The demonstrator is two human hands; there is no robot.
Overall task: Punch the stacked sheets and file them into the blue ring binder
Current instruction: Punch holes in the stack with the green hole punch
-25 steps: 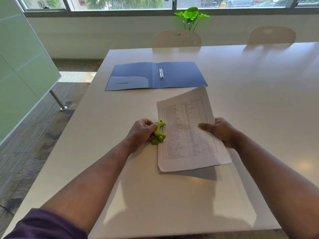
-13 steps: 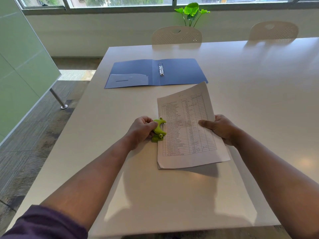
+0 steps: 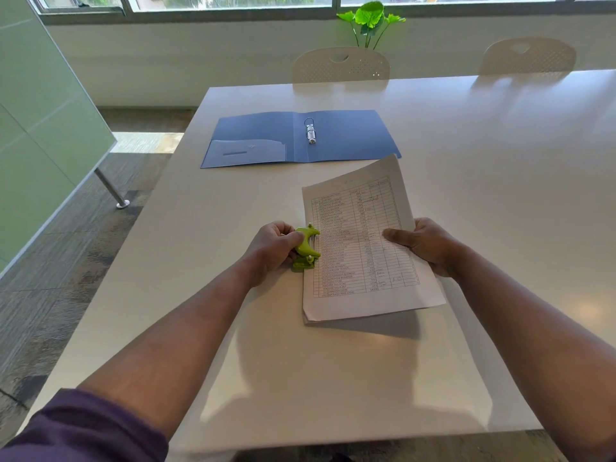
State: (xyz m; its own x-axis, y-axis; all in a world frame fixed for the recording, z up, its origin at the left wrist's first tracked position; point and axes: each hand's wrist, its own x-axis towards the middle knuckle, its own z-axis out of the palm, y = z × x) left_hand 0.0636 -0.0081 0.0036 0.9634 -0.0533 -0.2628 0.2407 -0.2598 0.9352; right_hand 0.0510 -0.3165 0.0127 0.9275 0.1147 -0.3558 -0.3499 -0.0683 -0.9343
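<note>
The person's left hand (image 3: 271, 246) is gripping the green hole punch (image 3: 306, 249), fingers curled round it, against the left edge of the stacked sheets (image 3: 361, 248). The right hand (image 3: 425, 245) is pinching the stack's right edge, thumb on top. The sheets are lying mid-table (image 3: 500, 195), toward its left edge. The blue ring binder (image 3: 350, 135) is lying open just beyond them, nearer the far edge.

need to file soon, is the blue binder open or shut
Open: the blue ring binder lies spread flat on the table, rings exposed.

Printed sheets (image 3: 360, 248) in green punch (image 3: 306, 250)
</note>
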